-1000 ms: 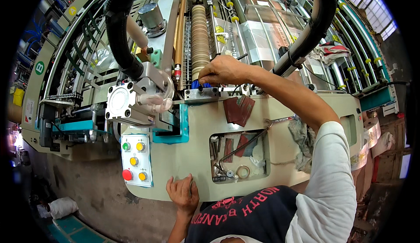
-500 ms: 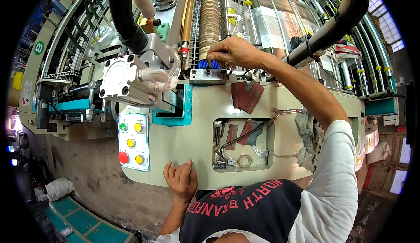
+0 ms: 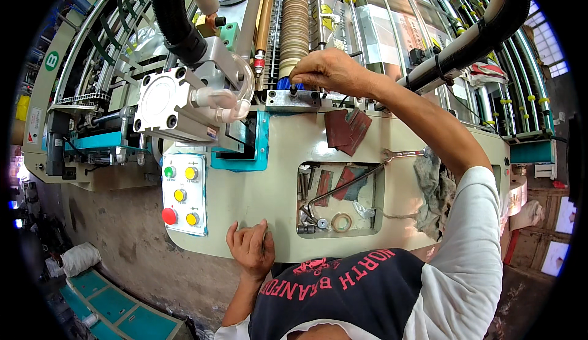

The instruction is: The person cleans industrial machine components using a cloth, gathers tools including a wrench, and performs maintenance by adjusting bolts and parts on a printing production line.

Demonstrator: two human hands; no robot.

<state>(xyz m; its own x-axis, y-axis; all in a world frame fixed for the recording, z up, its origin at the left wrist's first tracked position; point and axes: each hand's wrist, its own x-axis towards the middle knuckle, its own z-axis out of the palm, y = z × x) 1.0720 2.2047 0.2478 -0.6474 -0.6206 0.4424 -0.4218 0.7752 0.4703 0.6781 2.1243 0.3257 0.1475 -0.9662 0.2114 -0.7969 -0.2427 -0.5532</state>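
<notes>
My right hand (image 3: 331,71) reaches to the near end of a ribbed, tan-banded roller (image 3: 294,24). Its thumb and forefinger pinch a small dark bolt (image 3: 293,90), upright over a metal block (image 3: 283,100); the fingers partly hide the bolt. Blue bristle-like material (image 3: 283,83) shows just behind the block. By the front edge of the cream machine cover (image 3: 236,202), my left hand (image 3: 252,249) rests with its fingers loosely bent and apart. A small dark mark shows beside its thumb; I cannot tell what it is.
Reddish-brown sandpaper pieces (image 3: 346,133), a combination wrench (image 3: 404,154) and a grey rag (image 3: 432,187) lie on the cover. A recessed tray (image 3: 300,234) holds a bent rod, tape roll and small parts. Left stand an air cylinder (image 3: 162,104) and button panel (image 3: 185,194); thick hoses arch overhead.
The view has shifted slightly. My right hand keeps its pinch over the metal block, its fingers turned a little. My left hand stays by the cover's edge.
</notes>
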